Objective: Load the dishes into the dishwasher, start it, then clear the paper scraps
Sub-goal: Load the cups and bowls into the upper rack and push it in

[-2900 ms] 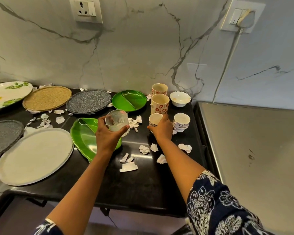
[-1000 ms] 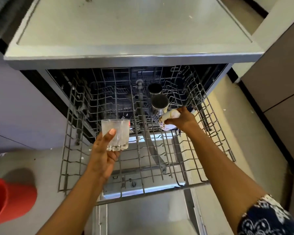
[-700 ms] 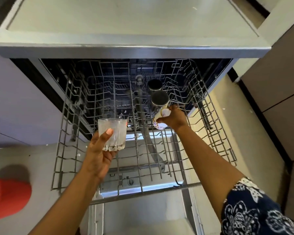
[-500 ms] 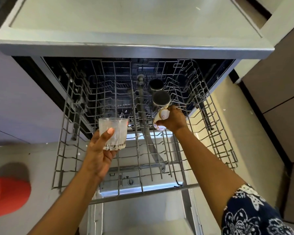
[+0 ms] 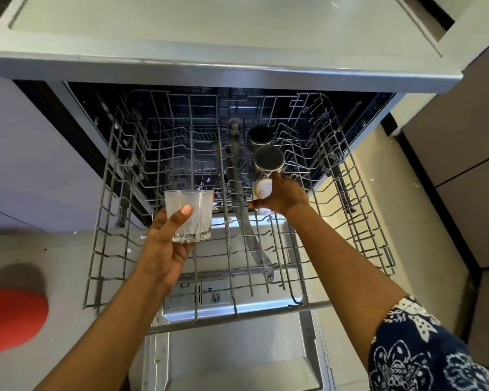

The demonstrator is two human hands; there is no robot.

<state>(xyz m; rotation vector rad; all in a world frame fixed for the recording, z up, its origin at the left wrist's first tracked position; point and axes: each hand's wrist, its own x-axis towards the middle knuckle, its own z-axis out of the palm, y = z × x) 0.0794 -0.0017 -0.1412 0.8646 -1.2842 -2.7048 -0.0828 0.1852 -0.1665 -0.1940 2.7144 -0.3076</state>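
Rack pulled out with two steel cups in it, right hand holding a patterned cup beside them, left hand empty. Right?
No: the left hand is not empty; it holds a glass, as the head view shows. The rest stands: two steel cups in the rack, right hand holding a patterned cup beside them.

Down at 8 o'clock there's a red plastic tub (image 5: 12,320), cut off by the frame edge, sitting on grey floor (image 5: 54,263). Pale lavender cabinet front (image 5: 26,165) at 9 o'clock. Over at 3 o'clock, beige cabinet panels (image 5: 469,153) with dark seams, and cream floor tiles (image 5: 424,221) beside them with a few specks.
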